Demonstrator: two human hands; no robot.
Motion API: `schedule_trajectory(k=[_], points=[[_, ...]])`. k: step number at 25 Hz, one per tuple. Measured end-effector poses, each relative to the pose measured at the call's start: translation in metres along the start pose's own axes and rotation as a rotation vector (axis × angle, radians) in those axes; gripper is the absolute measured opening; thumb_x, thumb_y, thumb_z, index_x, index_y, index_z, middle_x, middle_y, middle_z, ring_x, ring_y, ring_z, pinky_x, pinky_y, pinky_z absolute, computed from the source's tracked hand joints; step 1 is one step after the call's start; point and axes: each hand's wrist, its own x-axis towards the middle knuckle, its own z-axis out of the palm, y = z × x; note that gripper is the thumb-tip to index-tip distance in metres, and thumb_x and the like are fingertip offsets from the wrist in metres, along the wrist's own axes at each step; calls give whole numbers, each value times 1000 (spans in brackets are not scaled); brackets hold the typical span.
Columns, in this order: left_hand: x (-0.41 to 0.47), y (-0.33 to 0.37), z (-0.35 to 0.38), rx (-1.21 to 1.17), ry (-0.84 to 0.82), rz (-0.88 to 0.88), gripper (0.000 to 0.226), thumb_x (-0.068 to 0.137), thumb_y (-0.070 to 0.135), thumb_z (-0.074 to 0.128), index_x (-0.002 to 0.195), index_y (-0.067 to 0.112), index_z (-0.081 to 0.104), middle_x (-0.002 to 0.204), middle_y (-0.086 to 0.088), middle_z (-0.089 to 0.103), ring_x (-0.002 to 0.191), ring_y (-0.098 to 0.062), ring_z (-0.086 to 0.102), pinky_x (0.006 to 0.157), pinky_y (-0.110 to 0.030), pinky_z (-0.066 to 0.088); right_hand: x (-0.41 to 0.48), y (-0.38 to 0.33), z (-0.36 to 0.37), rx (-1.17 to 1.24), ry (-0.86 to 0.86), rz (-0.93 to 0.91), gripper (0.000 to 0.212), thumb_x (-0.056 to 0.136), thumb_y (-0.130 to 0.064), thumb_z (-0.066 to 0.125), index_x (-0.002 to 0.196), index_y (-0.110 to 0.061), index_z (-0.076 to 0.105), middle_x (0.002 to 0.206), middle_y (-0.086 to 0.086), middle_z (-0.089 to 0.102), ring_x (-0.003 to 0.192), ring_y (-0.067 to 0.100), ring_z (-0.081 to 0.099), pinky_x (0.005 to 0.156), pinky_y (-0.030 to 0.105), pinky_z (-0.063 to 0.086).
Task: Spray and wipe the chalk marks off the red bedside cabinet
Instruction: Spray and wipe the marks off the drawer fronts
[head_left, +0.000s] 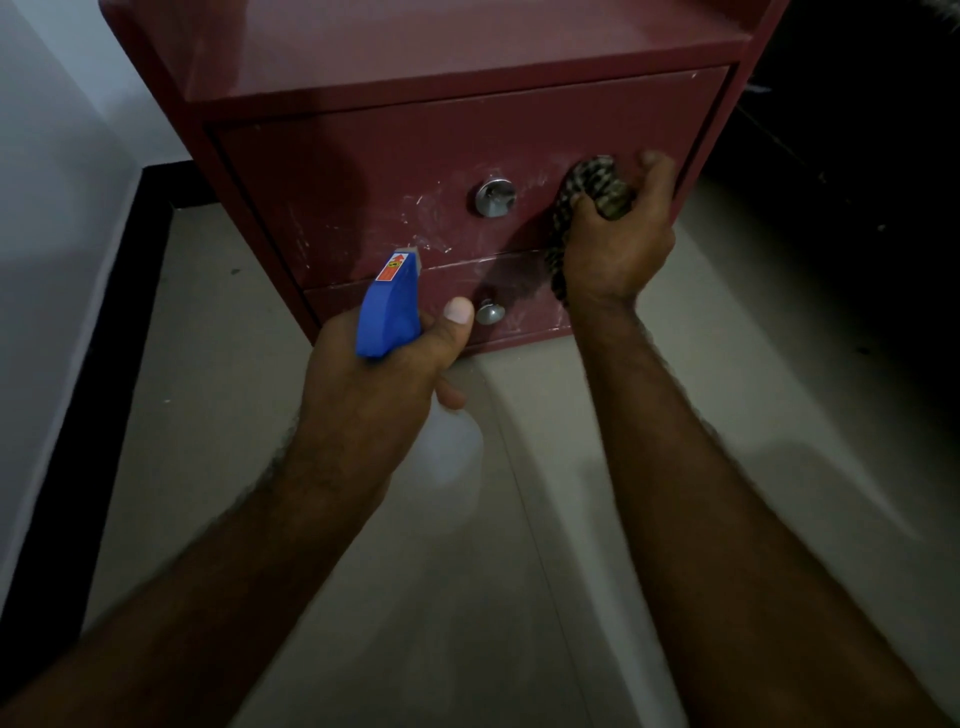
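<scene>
The red bedside cabinet (363, 156) stands on a pale tiled floor (571, 519) beside a white wall (52, 208), and its two drawer fronts are seen from above. The spray bottle (392, 306) is gripped in the left hand (374, 384), with the fingers curled round the neck and the thumb (460, 312) laid up beside the blue trigger head. The nozzle is pointed at the lower edge of the upper drawer front (337, 171), apparently so that liquid can be put straight onto the chalk marks (436, 208). These are smeared white around the upper knob (495, 196) and along the seam above the lower drawer (524, 332). Whether the trigger is being squeezed cannot be told, since the forefinger is hidden behind the head. A checked cloth (592, 182) is bunched in the right hand (618, 244), whose fingers are closed round it, and the wad appears to be pressed against the upper drawer front just right of the knob — bunched this way it makes a firm pad for scrubbing, while a tail is left hanging below the fist. The bottle is held low and to the left, apart from the cloth, probably so that spraying and wiping need not cross. The job is judged only part done — white streaks are plainly visible left of the upper knob and down towards the lower knob (490, 313).
</scene>
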Motion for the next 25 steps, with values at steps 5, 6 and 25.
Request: schedule_trajectory(k=[5,6,25], points=[[2,1,-3,-18,13,-11,35,88,44,70,74,14,58,61,-9,68,70,-37,71,73,-41,56,-25,-12,11,-19,-162,-207,52,82,-11,81,130,-14,61,113,-10,70,99,4,66,82,5,47],[2,1,-3,-19,12,-10,36,88,44,70,74,13,58,62,-9,68,70,-36,71,72,-41,56,-21,-11,8,-16,-142,-190,52,82,-9,80,130,-13,61,113,-11,69,98,3,65,82,1,45],[0,-4,-15,29,6,33,41,89,44,66,86,3,58,75,-27,68,70,-29,72,65,-29,51,-80,7,35,67,-216,31,57,80,-6,79,130,-23,56,107,-8,71,94,15,72,80,43,63]])
